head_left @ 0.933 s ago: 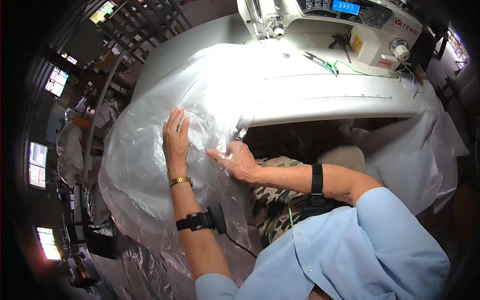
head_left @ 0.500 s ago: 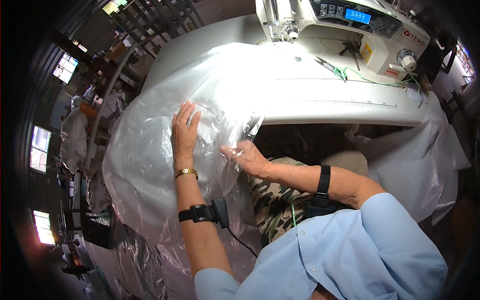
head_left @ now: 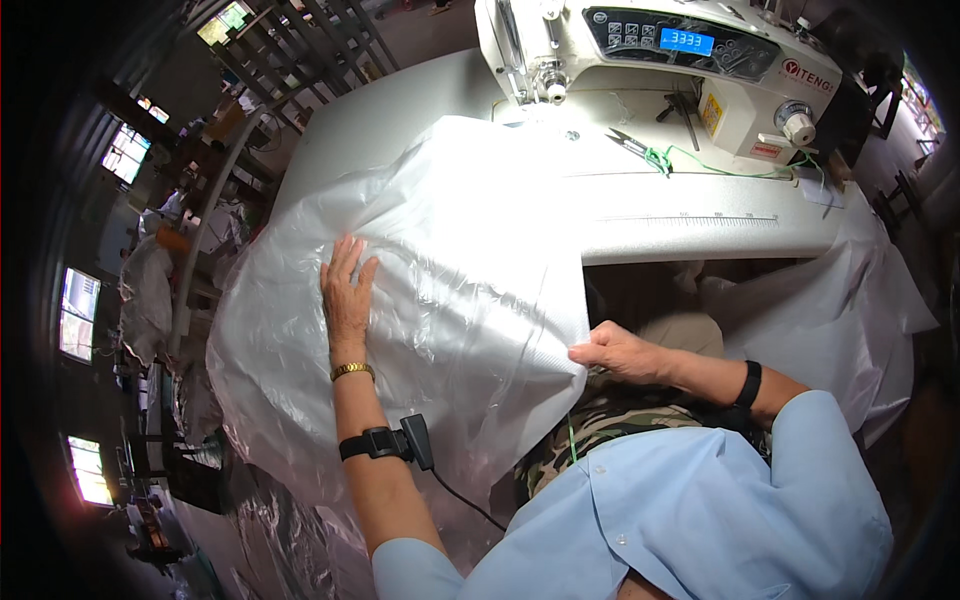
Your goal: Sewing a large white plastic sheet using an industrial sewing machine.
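A large translucent plastic sheet [head_left: 440, 340], whitish and wrinkled, covers the left part of the sewing table and hangs over its front edge. Flat on top of it lies my left hand [head_left: 348, 300], fingers stretched out. At the sheet's right edge, above my lap, my right hand [head_left: 625, 353] pinches a corner between thumb and fingers. Fold lines run taut from that pinch toward the upper left. A sewing machine [head_left: 660, 55] with a lit blue display stands beyond the sheet. Bright lamp glare washes out the sheet near the needle area.
Small scissors [head_left: 632, 143] with green thread [head_left: 658, 160] rest on the machine bed. A printed ruler scale [head_left: 700, 218] runs along the table's front. More whitish sheeting [head_left: 830, 310] hangs at the right. Shelving and bundled material [head_left: 150, 285] stand at the left.
My right hand has moved right, drawing the sheet's edge out over my lap. The loose bunched part there is now spread and taut. My left hand stays flat on the sheet.
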Demonstrator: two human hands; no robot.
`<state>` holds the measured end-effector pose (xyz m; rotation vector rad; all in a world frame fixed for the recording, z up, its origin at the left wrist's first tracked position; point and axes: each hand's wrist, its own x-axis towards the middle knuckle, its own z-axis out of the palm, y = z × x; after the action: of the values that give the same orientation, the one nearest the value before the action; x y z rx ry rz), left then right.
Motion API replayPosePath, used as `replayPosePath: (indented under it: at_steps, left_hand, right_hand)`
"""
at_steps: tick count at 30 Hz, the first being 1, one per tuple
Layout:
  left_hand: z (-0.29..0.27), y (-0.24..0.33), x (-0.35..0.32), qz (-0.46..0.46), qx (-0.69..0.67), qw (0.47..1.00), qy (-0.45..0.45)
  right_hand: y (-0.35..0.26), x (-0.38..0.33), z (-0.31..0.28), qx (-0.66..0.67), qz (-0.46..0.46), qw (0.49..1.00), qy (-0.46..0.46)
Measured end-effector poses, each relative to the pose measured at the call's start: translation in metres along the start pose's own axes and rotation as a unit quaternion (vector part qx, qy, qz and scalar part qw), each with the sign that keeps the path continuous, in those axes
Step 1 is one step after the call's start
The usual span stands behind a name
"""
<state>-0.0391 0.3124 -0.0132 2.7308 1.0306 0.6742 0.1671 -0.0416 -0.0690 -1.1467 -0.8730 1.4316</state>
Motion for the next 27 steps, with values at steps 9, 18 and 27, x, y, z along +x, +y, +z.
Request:
replayPosePath:
  at_steps: [9, 18, 27]
  left_hand:
    - [-0.025, 0.175, -0.048, 0.128, -0.120, 0.982, 0.078]
    - [0.006, 0.235, -0.116, 0.098, -0.127, 0.979, -0.123]
    - [-0.002, 0.243, -0.126, 0.054, -0.129, 0.989, -0.043]
  right_hand:
    - [0.016, 0.023, 0.041, -0.041, -0.093, 0.995, -0.013]
    - [0.018, -0.006, 0.033, -0.095, -0.139, 0.982, 0.085]
    - [0.014, -0.012, 0.046, -0.114, -0.149, 0.978, 0.088]
